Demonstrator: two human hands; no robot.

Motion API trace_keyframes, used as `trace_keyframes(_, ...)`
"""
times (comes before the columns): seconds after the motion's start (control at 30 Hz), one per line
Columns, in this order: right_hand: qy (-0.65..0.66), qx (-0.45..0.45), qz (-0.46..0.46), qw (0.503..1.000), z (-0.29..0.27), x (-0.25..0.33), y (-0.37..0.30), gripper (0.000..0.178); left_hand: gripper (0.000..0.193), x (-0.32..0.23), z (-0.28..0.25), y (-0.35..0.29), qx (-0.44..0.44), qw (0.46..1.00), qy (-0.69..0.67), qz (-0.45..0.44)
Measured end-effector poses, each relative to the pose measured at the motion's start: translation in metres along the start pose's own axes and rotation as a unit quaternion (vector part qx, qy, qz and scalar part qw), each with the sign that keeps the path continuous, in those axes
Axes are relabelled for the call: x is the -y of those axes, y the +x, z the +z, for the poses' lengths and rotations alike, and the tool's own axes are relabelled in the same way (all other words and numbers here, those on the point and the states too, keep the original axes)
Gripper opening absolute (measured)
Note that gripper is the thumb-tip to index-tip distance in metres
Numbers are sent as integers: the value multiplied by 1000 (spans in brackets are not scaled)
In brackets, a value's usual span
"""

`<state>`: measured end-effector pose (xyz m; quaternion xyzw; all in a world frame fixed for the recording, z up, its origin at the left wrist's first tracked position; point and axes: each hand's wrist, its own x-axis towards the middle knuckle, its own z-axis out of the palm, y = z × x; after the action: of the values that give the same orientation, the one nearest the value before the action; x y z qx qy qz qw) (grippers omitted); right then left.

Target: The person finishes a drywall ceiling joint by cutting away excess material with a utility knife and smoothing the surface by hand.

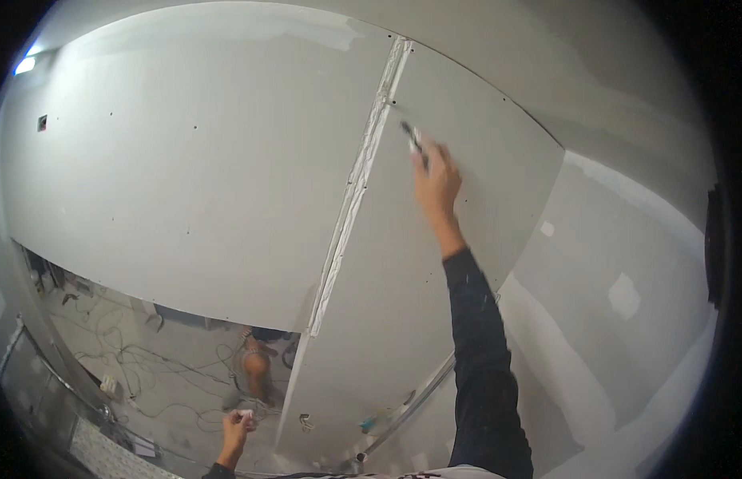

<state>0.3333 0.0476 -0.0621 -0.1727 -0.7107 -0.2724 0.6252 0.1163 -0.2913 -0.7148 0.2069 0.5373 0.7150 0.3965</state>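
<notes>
My right hand [436, 180] is raised to the plasterboard wall and closed round a slim handheld tool [409, 134] with a dark narrow end; it is too blurred to name its kind. Its tip points up and left, close to a long joint [369, 152] where rough white compound runs between two grey boards. Low down, near the lower edge of the left board [187, 176], my left hand [234, 435] pinches a small white piece [245, 413], whose kind I cannot make out.
Below the left board an opening shows a floor with tangled cables [139, 359] and a person's bent leg [257, 371]. A metal rail [407, 409] slants at the lower right. White-patched panels [622, 295] stand on the right. A lamp [25, 65] shines upper left.
</notes>
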Motion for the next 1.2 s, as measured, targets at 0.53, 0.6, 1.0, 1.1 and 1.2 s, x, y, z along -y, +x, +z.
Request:
trace_keyframes(0.53, -52, -24, -52, 997, 62, -12, 89, 27, 11, 95, -104, -33, -95, 994, -29, -54)
trace_keyframes(0.6, -71, -49, -79, 993, 64, -17, 84, 27, 12, 88, -90, -30, -100, 993, -12, -59)
trace_keyframes(1.0, -15, -56, -49, 997, 71, -11, 63, 30, 18, 53, -56, -23, -62, 995, 51, -50)
trace_keyframes(1.1, -4, -27, -15, 1000, 63, -6, 62, 29, 20, 43, -44, -20, -67, 996, 42, -32)
trace_keyframes(1.2, -28, -4, 57, 998, 60, 5, 59, 29, 30, 8, -24, -23, -64, 997, 53, -7)
